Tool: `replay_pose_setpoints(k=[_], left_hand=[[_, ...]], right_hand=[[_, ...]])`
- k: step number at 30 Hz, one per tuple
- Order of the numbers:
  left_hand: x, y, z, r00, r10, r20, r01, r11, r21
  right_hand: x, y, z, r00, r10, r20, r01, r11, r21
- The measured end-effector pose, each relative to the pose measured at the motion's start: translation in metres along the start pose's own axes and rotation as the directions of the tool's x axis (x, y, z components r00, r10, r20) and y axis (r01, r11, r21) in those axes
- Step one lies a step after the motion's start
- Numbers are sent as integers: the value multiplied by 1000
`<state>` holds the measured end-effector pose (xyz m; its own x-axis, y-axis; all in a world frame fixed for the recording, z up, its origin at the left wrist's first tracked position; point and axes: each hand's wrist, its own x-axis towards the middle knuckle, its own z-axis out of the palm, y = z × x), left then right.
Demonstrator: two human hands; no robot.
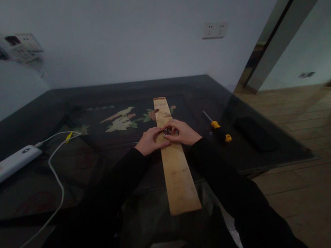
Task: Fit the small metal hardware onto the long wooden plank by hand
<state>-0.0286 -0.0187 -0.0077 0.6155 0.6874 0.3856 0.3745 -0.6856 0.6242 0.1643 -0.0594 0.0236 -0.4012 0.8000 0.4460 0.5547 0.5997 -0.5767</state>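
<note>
A home room: glass-topped table, wall sockets, wooden floor.

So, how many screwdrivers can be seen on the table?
1. The screwdriver lies on the dark table, to the right of the wooden board and apart from the right hand. Others may be hidden in the dim picture.

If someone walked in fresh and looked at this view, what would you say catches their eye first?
First, the long pale wooden plank lying lengthwise on the dark glass table, with the left hand and right hand meeting over a small metal part on it. Next, the yellow-handled screwdriver just right of the hands, and the white power strip with its cable at the left edge.
</note>
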Motion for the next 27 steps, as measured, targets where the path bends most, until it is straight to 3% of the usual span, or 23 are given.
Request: replay_pose_setpoints(k=[5, 10, 13, 18, 23, 27], left_hand=[[1, 2, -3, 1000, 1, 1, -1, 996, 84], [1, 5, -5, 1000, -1, -9, 2, 994, 110], [1, 7, -7, 1000, -6, 18, 5, 998, 70], [1, 11, -9, 1000, -7, 17, 4, 983, 183], [1, 12, -11, 998, 23, 50, -30, 988, 153], [1, 12, -12, 999, 7, 52, -19, 975, 223]], right_hand=[[0, 3, 5, 1000, 18, -24, -18, 1000, 1], [1, 3, 9, 996, -44, -74, 42, 999, -29], [1, 1, 9, 997, -37, -71, 34, 998, -44], [1, 1, 10, 994, -58, -88, 51, 996, -72], [1, 0, 9, 996, -54, -73, 49, 997, -62], [1, 1, 10, 997, -27, -69, 24, 999, -46]])
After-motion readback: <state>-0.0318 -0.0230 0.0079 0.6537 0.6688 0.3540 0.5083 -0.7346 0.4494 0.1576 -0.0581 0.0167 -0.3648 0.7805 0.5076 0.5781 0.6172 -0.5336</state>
